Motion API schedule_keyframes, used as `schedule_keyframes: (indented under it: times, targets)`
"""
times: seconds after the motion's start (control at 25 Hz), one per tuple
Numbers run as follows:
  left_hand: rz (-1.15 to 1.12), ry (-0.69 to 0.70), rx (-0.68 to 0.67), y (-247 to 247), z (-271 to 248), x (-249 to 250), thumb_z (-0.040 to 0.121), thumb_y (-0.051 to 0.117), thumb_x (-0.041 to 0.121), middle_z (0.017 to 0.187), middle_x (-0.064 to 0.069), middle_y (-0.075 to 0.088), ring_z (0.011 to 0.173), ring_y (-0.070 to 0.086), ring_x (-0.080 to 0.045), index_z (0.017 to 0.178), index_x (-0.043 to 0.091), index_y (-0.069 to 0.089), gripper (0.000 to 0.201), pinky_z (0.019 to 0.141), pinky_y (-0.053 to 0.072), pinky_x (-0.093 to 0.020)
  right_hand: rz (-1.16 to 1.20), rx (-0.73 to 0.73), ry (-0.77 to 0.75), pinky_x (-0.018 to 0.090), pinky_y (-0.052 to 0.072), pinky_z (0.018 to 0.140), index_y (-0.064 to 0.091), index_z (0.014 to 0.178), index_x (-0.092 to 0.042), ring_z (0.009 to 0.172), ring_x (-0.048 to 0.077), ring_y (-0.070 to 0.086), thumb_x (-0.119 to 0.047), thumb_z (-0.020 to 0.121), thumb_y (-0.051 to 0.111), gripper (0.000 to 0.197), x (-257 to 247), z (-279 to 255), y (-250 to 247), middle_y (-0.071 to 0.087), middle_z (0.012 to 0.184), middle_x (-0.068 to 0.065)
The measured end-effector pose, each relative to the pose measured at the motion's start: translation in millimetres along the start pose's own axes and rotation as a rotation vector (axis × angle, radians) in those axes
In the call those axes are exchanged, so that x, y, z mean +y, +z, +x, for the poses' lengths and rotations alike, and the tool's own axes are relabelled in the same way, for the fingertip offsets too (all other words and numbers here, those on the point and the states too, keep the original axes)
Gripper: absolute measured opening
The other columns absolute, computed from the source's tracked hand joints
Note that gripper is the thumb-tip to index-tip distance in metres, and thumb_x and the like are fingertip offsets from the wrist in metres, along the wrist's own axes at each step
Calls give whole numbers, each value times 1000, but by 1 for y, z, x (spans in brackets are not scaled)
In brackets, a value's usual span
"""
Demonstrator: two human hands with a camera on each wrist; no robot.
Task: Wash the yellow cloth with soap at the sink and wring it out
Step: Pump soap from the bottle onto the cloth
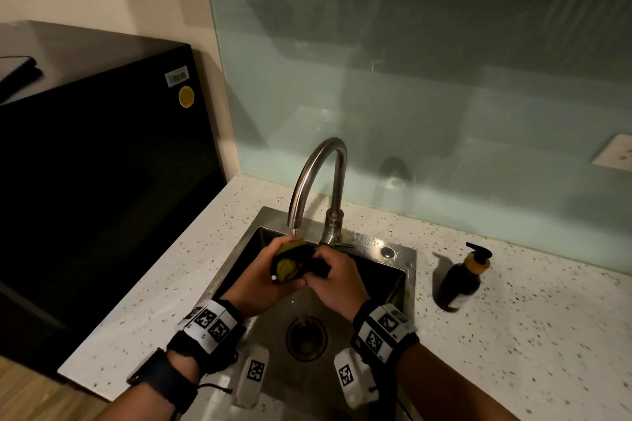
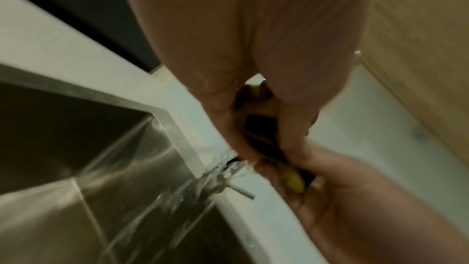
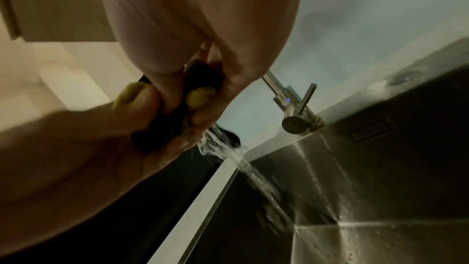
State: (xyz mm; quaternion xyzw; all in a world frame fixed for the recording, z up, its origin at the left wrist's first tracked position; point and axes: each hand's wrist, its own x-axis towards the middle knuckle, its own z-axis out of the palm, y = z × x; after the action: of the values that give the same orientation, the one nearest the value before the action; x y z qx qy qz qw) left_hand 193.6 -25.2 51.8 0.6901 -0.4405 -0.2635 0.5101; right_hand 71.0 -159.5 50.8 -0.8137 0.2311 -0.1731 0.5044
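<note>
The yellow cloth [image 1: 290,265], bunched with dark folds, is held over the steel sink [image 1: 396,278] just below the tap spout [image 1: 294,227]. My left hand [image 1: 270,278] grips its left end and my right hand [image 1: 330,275] grips its right end, fingers curled round it. In the left wrist view yellow cloth [image 2: 294,183] shows between both hands, and water streams down into the basin [image 2: 76,148]. The right wrist view shows cloth [image 3: 199,95] squeezed in the fingers, water running off it, and the tap handle [image 3: 300,105].
A dark pump soap bottle [image 1: 463,278] stands on the speckled counter [image 1: 530,335] right of the sink. A black appliance [image 1: 102,161] sits to the left. The drain [image 1: 306,338] lies below my hands. A glass backsplash [image 1: 444,113] is behind the tap.
</note>
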Motion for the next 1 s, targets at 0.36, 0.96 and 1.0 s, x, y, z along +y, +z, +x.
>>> schedule_keyframes:
  times: [0.36, 0.96, 1.0]
  targets:
    - [44, -141, 16, 9, -22, -22, 86, 75, 14, 118, 2, 67, 98, 71, -19, 122, 41, 57, 48, 80, 63, -40, 16, -94, 83, 19, 53, 86, 58, 121, -35, 98, -4, 60, -27, 86, 73, 39, 23, -28, -27, 62, 108, -20]
    - [3, -16, -148, 67, -24, 3, 68, 75, 53, 116, 21, 66, 109, 65, -1, 119, 48, 55, 55, 93, 54, -23, -133, 572, 382, 42, 46, 95, 21, 146, -31, 116, 32, 60, -7, 73, 84, 99, 118, -53, -173, 57, 111, -4]
    - [-7, -24, -139, 65, -25, 3, 67, 76, 53, 117, 20, 66, 109, 65, -1, 118, 48, 56, 55, 92, 55, -23, -159, 559, 359, 40, 46, 95, 22, 146, -31, 115, 31, 60, -10, 76, 82, 95, 119, -54, -172, 58, 112, -3]
